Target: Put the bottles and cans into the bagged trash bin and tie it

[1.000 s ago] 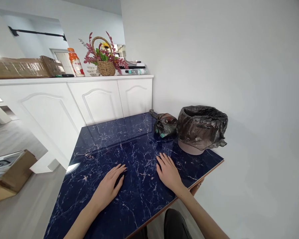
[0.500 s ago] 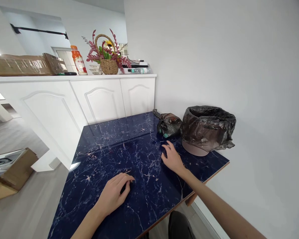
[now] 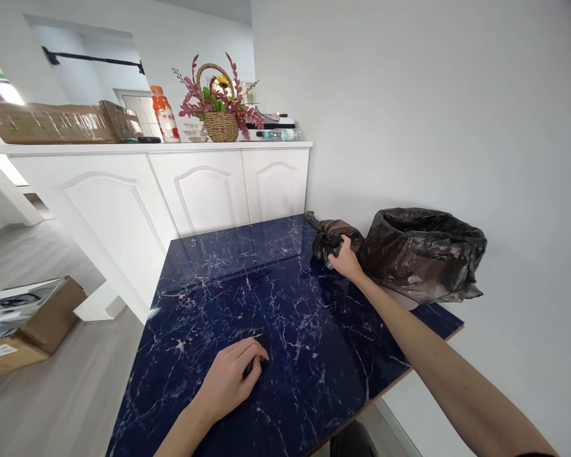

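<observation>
The right hand [image 3: 346, 260] is now reaching forward off the bare worktop [image 3: 228, 298] and meeting the knotted black bag [image 3: 335, 240], thumb and fingers parted around its side; whether they are gripping is unclear. The left hand [image 3: 231, 374] is resting empty, loosely curled. The lined bin [image 3: 423, 254] is standing just beside the bag, crowding its right side.

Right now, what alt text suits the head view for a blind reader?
The right hand is at a knotted dark plastic bag on a blue marbled table, beside a dark-lined bin; the left hand is loosely curled over the table. Behind stands a white cabinet with a flower basket on top.
</observation>
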Available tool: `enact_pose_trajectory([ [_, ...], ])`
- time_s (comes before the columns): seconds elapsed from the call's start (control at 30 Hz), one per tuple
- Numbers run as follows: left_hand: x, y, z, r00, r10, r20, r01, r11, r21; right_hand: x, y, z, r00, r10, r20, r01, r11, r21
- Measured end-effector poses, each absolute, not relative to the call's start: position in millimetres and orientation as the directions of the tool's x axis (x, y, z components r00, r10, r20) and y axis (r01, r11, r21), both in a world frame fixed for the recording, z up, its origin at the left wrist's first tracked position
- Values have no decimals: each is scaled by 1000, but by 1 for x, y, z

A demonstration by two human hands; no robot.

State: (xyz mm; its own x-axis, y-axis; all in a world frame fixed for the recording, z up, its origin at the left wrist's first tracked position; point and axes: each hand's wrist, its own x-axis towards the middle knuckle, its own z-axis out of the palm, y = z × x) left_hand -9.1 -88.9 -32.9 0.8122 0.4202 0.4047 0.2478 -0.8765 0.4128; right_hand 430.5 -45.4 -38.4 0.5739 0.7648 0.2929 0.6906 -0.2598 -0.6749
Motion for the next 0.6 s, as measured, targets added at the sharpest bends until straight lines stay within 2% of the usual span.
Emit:
enact_pose_trajectory([
  [0.23,-9,-90,-32,815,433,385,266,-870,414,425,-38,-54,466,859,211,632,-156,-759],
  [0.6,-9,-91,-33,812,417,408,257,-883,392,334,-89,-66,461,814,354,574,30,-818],
])
